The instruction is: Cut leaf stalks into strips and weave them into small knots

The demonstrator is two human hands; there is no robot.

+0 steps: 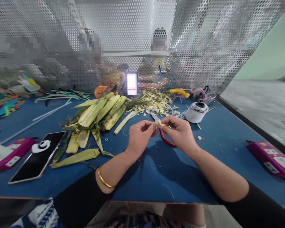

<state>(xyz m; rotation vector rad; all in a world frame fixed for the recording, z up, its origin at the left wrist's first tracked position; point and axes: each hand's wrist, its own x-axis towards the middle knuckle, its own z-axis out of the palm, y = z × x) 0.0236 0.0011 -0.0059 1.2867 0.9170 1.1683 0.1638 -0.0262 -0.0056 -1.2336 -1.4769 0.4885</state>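
Above the blue table, my left hand (142,134) and my right hand (179,131) meet, fingers pinched. Between the fingertips is a small pale piece of corn husk (159,123), gripped from both sides; its exact shape is partly hidden. Red-handled scissors (167,140) lie beneath the right hand, their blades pointing away and partly covered. To the left rests a heap of green-yellow corn husks (104,110), with loose husk pieces in front of it. Behind the hands is a pile of shredded husk scraps (154,101). A spool of white string (196,112) stands right of my right hand.
Left are a dark tablet (39,158) and a magenta power strip (13,153); another magenta power strip (272,158) is at right. A lit phone (131,84) leans on the perforated metal screen (123,28). A yellow glue gun (180,92) lies behind the spool.
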